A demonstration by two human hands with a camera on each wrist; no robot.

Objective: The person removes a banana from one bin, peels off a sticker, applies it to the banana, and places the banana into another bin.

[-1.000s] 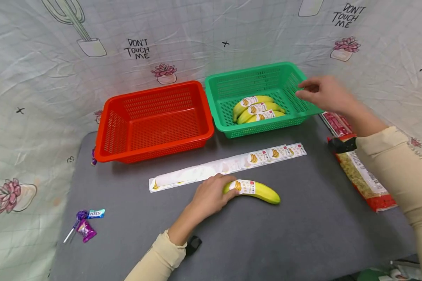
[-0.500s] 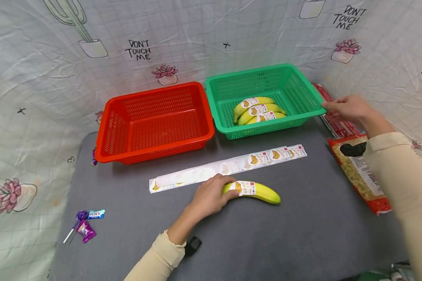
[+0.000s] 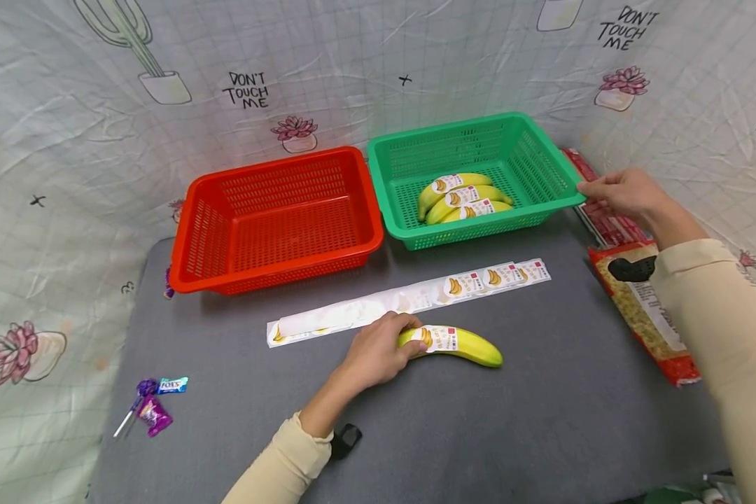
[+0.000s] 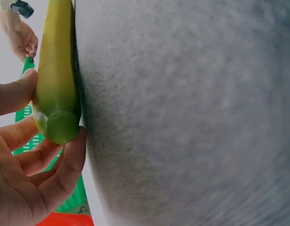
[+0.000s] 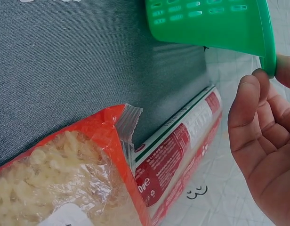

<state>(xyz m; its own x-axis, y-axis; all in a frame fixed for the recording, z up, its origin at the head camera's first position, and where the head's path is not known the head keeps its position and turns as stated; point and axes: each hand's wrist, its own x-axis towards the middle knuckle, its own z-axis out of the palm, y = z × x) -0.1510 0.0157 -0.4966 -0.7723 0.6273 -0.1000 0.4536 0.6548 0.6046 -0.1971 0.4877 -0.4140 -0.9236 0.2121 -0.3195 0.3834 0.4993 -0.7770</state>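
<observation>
A yellow banana [image 3: 469, 346] with a white label lies on the grey table, and my left hand [image 3: 381, 350] grips its left end. Seen from the left wrist, thumb and fingers sit around the green tip of the banana [image 4: 60, 80]. My right hand [image 3: 626, 199] pinches the right front corner of the green basket [image 3: 479, 227]; the right wrist view shows thumb and fingers on the rim of the green basket [image 5: 269, 42]. Inside that basket lie several labelled bananas [image 3: 456, 194] side by side.
To the left of the green basket stands a red basket [image 3: 277, 266]. A strip of banana stickers [image 3: 409, 297] lies in front of both. At right are a pasta bag [image 3: 649, 315] and a red packet [image 3: 611, 227]. Wrapped sweets [image 3: 154, 414] lie at left.
My right hand has come down and right from above the green basket's right side to its front corner and pinches the rim. The left hand and its banana have stayed in place.
</observation>
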